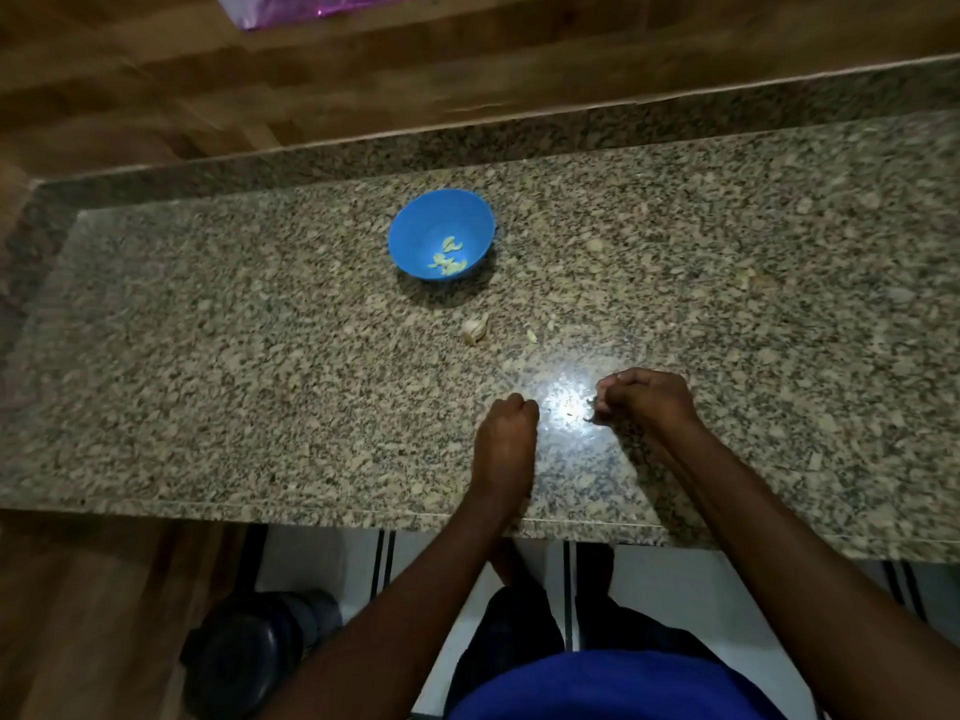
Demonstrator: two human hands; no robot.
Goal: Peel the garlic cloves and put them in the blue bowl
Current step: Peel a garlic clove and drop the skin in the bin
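The blue bowl (415, 226) stands on the granite counter beyond my hands, with several peeled pale garlic cloves (448, 259) lying inside. An unpeeled garlic piece (475, 330) lies on the counter just in front of the bowl, and a small pale garlic bit (531, 335) lies to its right. My left hand (506, 433) rests on the counter near the front edge, fingers curled round a clove whose pale tip shows at the fingertips. My right hand (647, 400) is a short gap to its right, fingers curled and pinching a small scrap of garlic skin.
The granite counter (208, 356) runs wide to both sides, with a raised back ledge (519, 142) and a wooden wall behind it. Pale scraps (595, 245) lie to the right of the bowl. A dark round container (244, 657) sits on the floor below left.
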